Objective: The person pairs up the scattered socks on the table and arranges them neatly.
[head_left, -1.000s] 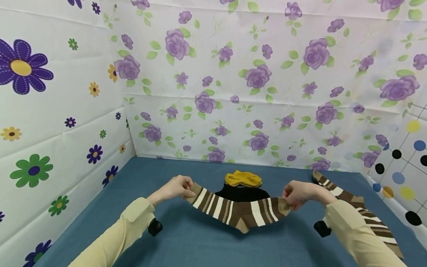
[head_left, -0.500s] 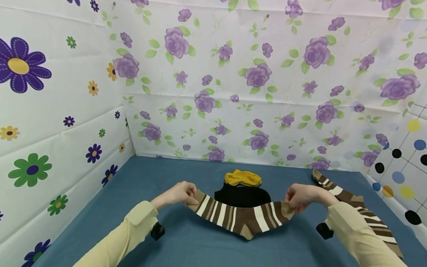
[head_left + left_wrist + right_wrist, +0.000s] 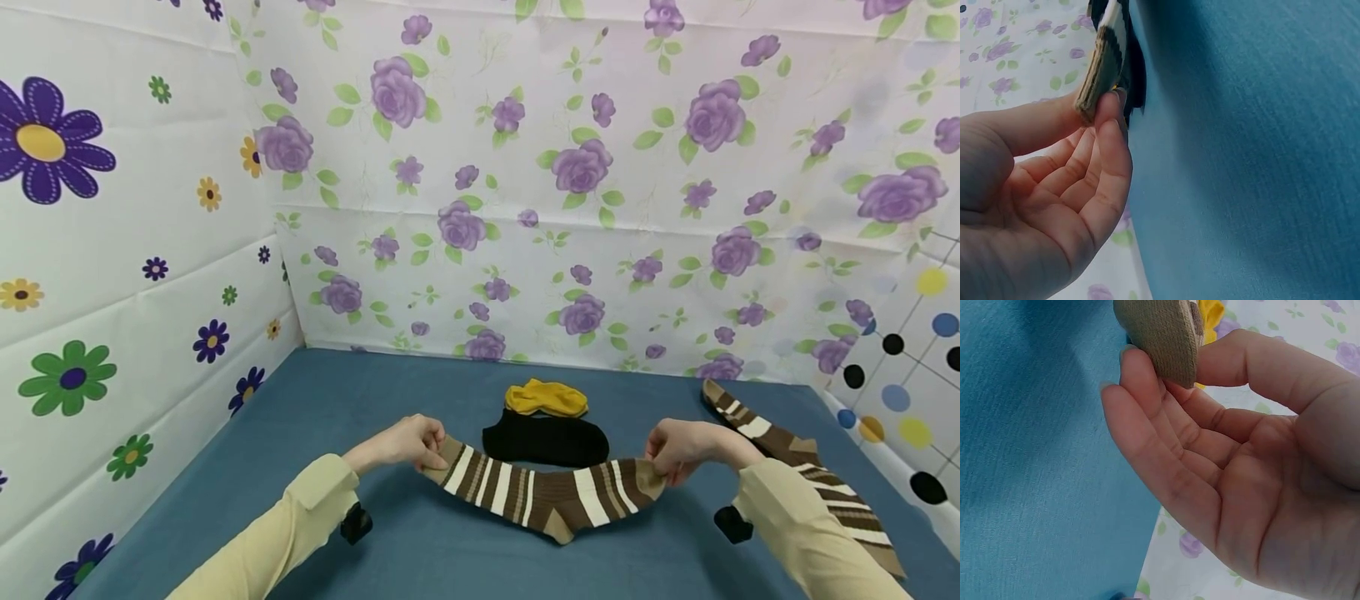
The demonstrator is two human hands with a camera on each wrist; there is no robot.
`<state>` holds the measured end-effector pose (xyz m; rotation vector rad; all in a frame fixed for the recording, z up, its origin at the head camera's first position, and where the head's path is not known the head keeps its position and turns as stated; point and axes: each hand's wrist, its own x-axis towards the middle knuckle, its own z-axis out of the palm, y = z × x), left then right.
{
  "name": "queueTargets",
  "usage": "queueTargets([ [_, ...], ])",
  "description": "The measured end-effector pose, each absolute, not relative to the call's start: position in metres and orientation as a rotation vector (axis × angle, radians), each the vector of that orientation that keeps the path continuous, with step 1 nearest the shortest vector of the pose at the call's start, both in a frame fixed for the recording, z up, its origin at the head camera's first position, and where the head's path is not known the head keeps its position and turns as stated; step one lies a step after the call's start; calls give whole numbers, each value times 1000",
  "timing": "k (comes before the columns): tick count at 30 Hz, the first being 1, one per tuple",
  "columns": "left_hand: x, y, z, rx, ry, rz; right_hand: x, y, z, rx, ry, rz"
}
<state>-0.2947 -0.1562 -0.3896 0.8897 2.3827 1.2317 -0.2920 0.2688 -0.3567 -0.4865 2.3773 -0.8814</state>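
A brown sock (image 3: 517, 493) with white and tan stripes hangs stretched between both hands, sagging in the middle where its tan heel points down. My left hand (image 3: 406, 442) pinches the tan cuff between thumb and fingers; the left wrist view shows the cuff's folded edge (image 3: 1096, 75) in that pinch. At the other end, my right hand (image 3: 681, 448) pinches the tan toe (image 3: 1163, 340). Just behind the held sock lies a black sock (image 3: 546, 438), flat on the blue cloth. A yellow sock (image 3: 546, 398), bunched up, lies beyond the black one.
A second striped brown sock (image 3: 780, 442) lies along the right side, partly hidden behind the right forearm. The blue table cloth (image 3: 360, 383) meets flower-printed sheets (image 3: 480, 167) at the back and left. A dotted sheet (image 3: 911, 375) borders the right.
Both hands have moved slightly toward me and a little right with the striped sock, lower in the head view. More of the black sock now shows behind it.
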Motion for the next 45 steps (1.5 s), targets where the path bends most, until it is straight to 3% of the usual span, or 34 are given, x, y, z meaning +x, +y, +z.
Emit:
queueTargets([
  [45, -295, -147, -414, 862, 2561, 1118, -294, 267, -379, -400, 2451, -864],
])
